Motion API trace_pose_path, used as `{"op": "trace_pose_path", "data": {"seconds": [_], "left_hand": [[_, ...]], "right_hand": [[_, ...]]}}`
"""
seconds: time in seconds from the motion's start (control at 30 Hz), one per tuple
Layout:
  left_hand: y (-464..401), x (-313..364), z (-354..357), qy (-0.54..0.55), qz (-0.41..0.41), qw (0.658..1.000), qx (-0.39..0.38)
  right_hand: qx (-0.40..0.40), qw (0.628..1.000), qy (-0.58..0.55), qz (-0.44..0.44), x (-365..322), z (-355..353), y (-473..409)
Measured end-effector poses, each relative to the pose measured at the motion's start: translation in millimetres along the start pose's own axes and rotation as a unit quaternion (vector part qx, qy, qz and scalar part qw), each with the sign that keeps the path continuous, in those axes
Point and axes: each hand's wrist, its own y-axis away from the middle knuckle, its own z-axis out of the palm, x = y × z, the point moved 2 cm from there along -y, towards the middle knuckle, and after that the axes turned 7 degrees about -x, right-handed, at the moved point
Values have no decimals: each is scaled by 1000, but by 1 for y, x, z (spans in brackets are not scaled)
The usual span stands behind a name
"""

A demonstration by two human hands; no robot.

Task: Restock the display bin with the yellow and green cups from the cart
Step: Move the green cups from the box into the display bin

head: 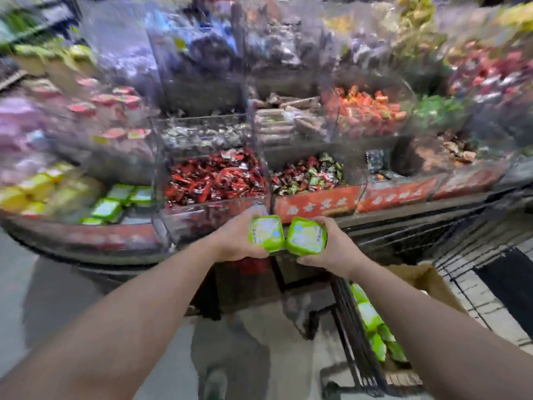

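Observation:
My left hand (233,241) grips a green cup (266,233) with a pale lid. My right hand (334,249) grips a second green cup (307,236) right beside it, the two cups touching. Both are held in front of the display's lower edge, above the floor. The display bin (86,223) at the left holds green cups (115,202) and yellow cups (31,189). More green cups (372,321) lie in the black wire cart (354,336) at lower right, under my right forearm.
Clear bins of red wrapped candy (216,177), mixed candy (308,174) and orange sweets (372,111) fill the stand ahead. A brown cardboard box (427,281) sits in the cart. Grey floor lies below my arms. The picture is blurred by motion.

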Motion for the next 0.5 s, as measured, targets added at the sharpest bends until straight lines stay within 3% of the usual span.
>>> {"op": "trace_pose_path", "data": {"seconds": [0.23, 0.5], "left_hand": [[94, -94, -116, -19, -78, 993, 88], [185, -245, -255, -8, -162, 975, 155]], "right_hand": [[-82, 993, 44, -76, -130, 97, -74], [-128, 985, 28, -117, -279, 266, -169]]}}
